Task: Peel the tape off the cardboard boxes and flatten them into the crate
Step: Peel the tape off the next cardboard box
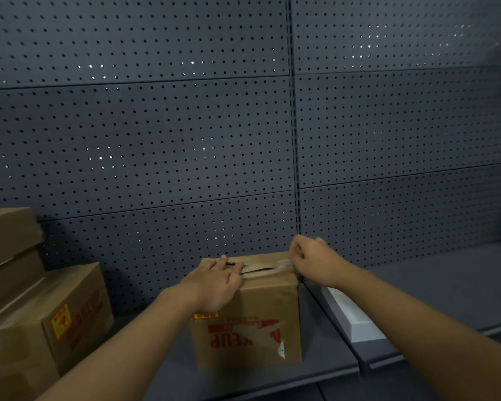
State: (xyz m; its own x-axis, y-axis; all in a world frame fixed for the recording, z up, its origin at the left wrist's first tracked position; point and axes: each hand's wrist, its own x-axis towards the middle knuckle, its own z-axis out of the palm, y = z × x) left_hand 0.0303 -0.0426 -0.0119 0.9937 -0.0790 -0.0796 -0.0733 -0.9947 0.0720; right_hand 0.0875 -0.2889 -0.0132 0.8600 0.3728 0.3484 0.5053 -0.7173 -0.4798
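Far left of the dark grey shelf (pixel 315 369): a stack of brown cardboard boxes (pixel 9 250) against the back, and in front of it a taped brown cardboard box with a yellow-red label (pixel 55 322), near the shelf's front left edge. Both untouched.

Middle of the shelf, close to its front edge: the small brown cardboard box with red upside-down print (pixel 248 322), standing upright, top seam partly open, dark gap showing between the flaps.

My left hand (pixel 214 280) lies on the top left of that box, fingers flat and stretched across the seam, pressing the flap down, not curled round anything.

My right hand (pixel 310 260) is at the top right corner of the same box, fingers bunched and pinching the strip of clear packing tape (pixel 281 263) that lifts off the seam there. The tape end is blurred.

Right of the box, just beside it: a white flat rectangular block (pixel 350 316) lying at the joint between shelf sections.

Behind everything: dark grey perforated back panel (pixel 156 134).
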